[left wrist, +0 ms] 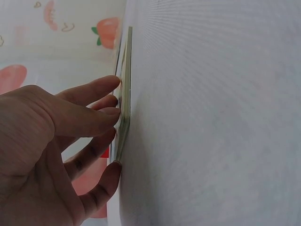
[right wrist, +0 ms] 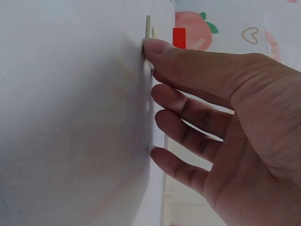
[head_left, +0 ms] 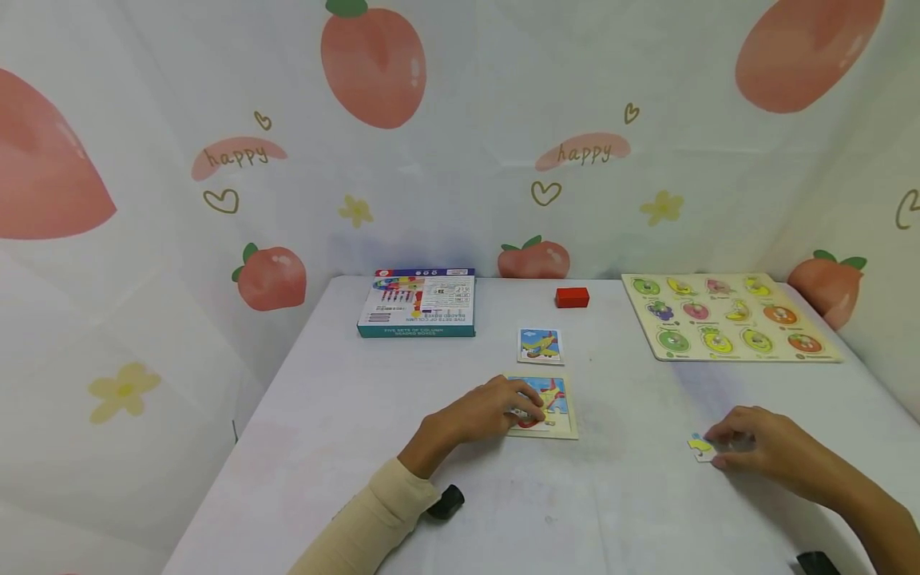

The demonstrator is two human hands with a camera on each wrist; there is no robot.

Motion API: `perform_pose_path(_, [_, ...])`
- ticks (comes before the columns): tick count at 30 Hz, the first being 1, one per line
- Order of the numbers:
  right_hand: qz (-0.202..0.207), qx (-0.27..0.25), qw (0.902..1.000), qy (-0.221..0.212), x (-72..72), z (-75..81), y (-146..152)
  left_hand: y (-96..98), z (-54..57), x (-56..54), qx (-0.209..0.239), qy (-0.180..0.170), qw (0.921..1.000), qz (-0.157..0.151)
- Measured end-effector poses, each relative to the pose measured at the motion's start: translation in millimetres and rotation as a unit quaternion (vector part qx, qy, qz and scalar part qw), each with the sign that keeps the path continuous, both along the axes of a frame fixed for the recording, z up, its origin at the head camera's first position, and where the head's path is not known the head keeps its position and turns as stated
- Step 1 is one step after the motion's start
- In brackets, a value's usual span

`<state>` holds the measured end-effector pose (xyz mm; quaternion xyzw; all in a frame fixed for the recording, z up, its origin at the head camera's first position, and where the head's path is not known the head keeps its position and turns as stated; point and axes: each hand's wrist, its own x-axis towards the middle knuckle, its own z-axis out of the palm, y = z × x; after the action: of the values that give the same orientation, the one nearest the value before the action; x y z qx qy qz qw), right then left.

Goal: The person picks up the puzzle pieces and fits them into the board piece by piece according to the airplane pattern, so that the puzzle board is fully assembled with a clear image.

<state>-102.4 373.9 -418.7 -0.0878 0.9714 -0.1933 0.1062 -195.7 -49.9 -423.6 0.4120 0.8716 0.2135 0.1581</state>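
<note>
Fingertips of my left hand [head_left: 492,411] rest on a cream-framed puzzle board [head_left: 568,427] with an airplane picture. The hand covers the board's left part. In the left wrist view, the board [left wrist: 127,89] is seen edge-on and lies low on the table, with the thumb and fingertips along its face and edge. Off to the right, my right hand [head_left: 765,451] pinches a small puzzle piece [head_left: 700,449], blue, yellow and white, between thumb and index finger, close over the white cloth. Its other fingers are loosely bent in the right wrist view.
Behind the board lies a small airplane picture card [head_left: 541,345]. Farther back are a red block [head_left: 572,298], a boxed set [head_left: 417,307] at left and a fruit puzzle board [head_left: 733,318] at right. A peach-printed cloth [head_left: 446,176] hangs behind the table.
</note>
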Motion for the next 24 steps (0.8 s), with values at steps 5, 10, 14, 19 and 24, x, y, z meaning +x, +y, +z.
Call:
perform_pose_path(5, [0.002,0.000,1.0000,0.008,1.1,-0.7,0.0,0.0,0.8,0.1,0.001,-0.004,1.0000,0.001])
perform_pose_path(10, [0.009,-0.008,0.9991,0.040,4.0,-4.1,0.2,-0.6,2.2,0.1,0.010,-0.008,0.9999,-0.006])
perform_pose_path(14, [0.012,-0.017,0.9975,0.067,6.4,-6.9,-0.6,-1.0,1.9,-0.9,0.015,-0.010,0.9998,-0.012])
perform_pose_path(19, [0.014,-0.018,0.9954,0.093,7.5,-9.4,-3.3,-0.8,2.1,-1.7,0.016,-0.012,0.9997,-0.014])
perform_pose_path(24, [0.015,-0.005,0.9958,0.091,4.3,-6.6,-9.2,-1.1,2.3,-1.8,0.013,-0.013,0.9998,-0.012])
